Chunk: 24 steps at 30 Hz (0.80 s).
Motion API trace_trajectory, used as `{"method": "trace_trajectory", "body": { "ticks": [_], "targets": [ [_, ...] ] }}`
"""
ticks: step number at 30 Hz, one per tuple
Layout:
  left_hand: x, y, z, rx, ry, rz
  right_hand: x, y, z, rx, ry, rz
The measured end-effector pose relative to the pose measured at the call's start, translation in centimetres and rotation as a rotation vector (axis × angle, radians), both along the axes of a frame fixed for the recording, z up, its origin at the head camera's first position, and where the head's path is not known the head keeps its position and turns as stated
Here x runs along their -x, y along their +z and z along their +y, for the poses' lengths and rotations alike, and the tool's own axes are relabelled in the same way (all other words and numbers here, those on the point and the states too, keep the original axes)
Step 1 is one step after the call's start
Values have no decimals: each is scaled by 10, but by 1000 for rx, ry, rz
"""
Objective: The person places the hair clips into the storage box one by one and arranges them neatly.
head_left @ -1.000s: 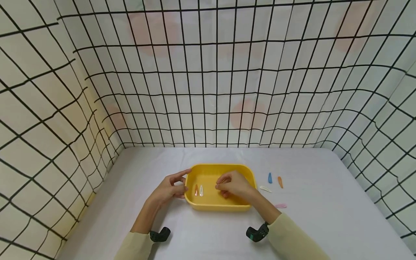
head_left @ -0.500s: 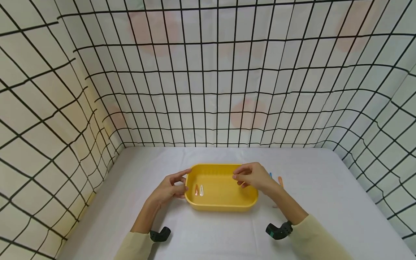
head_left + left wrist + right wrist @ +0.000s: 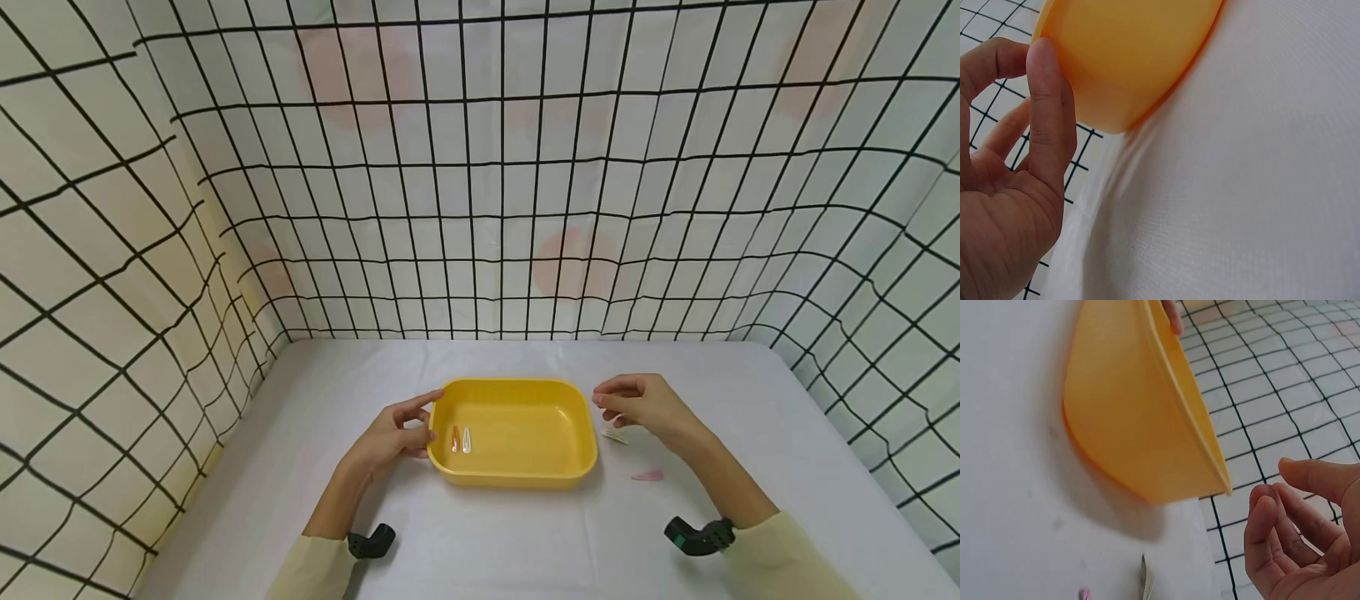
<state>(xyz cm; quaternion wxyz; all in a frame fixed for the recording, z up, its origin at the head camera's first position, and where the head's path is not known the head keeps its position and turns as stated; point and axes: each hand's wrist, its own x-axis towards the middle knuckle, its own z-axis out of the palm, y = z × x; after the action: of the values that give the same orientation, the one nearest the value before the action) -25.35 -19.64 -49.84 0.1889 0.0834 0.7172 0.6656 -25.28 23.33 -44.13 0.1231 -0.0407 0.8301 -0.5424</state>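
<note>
A yellow tray sits on the white table, with an orange snap hair clip and a white snap hair clip side by side inside, toward its left end. My left hand holds that end, thumb and index finger at the rim. Just past the tray's right rim hovers my right hand, its fingers loosely bent, thumb apart from them and nothing between. Under its fingertips lies a cream hair clip. Closer to me is a pink hair clip, partly seen in the right wrist view.
A black wire grid encloses the table at the back and both sides, with pale fabric behind it. Each wrist wears a black camera, such as the right wrist camera.
My right hand has left the tray's inside and moved right over the table, now covering where the blue and orange hair clips lay. The left hand stays at the tray's left end.
</note>
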Motion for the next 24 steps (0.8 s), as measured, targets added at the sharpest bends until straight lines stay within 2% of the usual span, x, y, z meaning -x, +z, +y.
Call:
{"method": "trace_trajectory", "body": {
  "ticks": [5, 14, 24],
  "targets": [
    [0, 1, -1, -10, -4, 5, -3, -8, 17, -27, -24, -26],
    [-1, 1, -1, -15, 7, -2, -8, -28, 42, -53, -64, -19],
    [-1, 1, -1, -14, 0, 0, -7, -46, 62, -105, -115, -36]
  ]
}}
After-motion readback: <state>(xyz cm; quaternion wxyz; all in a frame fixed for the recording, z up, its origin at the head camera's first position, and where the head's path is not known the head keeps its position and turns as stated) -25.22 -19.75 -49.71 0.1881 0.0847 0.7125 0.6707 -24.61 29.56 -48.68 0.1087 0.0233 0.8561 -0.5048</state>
